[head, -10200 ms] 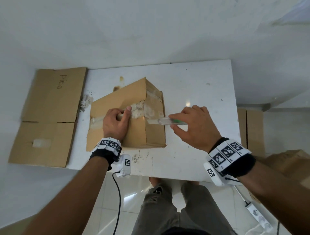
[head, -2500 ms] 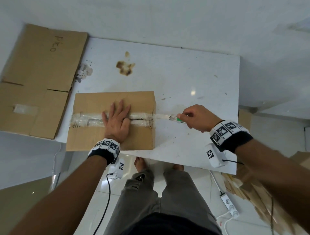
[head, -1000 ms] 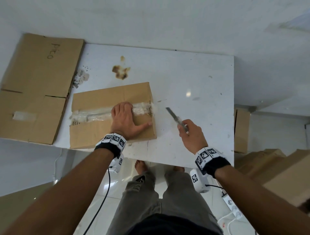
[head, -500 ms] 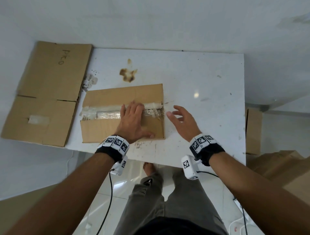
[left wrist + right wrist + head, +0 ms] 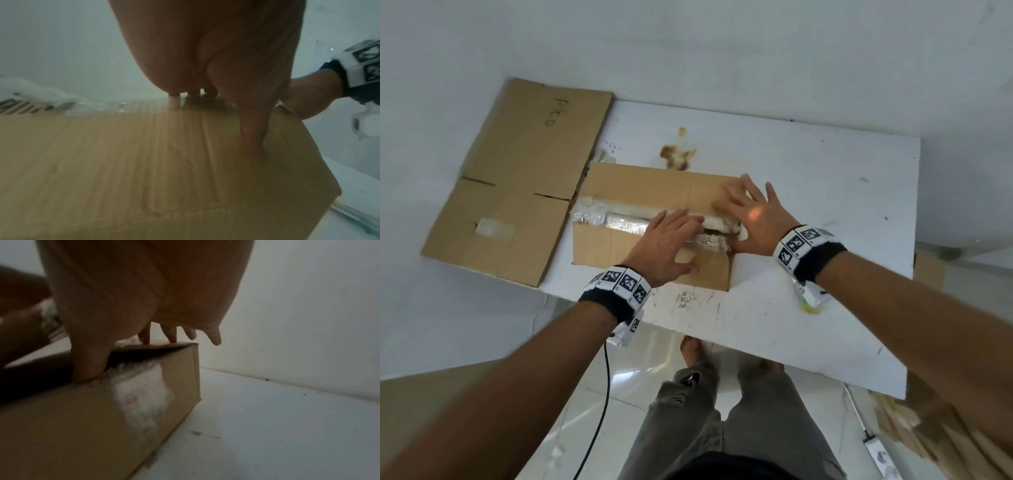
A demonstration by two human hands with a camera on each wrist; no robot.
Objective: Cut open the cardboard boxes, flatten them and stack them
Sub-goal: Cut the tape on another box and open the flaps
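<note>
A brown cardboard box (image 5: 640,185) lies on the white table (image 5: 825,178), with a strip of clear tape (image 5: 619,221) along its top seam. My left hand (image 5: 671,236) lies flat on the near flap, fingers straight over the seam. My right hand (image 5: 746,209) is spread on the far flap at the box's right end. In the right wrist view its fingers (image 5: 172,337) touch the slightly raised far flap, over a dark gap, while the thumb (image 5: 88,373) sits at the end wall's torn, taped edge. Neither hand holds anything. A clear cutter (image 5: 353,217) lies on the table right of the box (image 5: 144,162).
A flattened cardboard sheet (image 5: 527,154) overhangs the table's left edge, touching the box. A brown stain (image 5: 678,157) marks the table behind the box. More cardboard (image 5: 945,431) and a power strip (image 5: 876,455) are on the floor at the right.
My right hand, which held the cutter a second ago, came over empty and now rests on the far flap at the right end. The left hand stays on the box.
</note>
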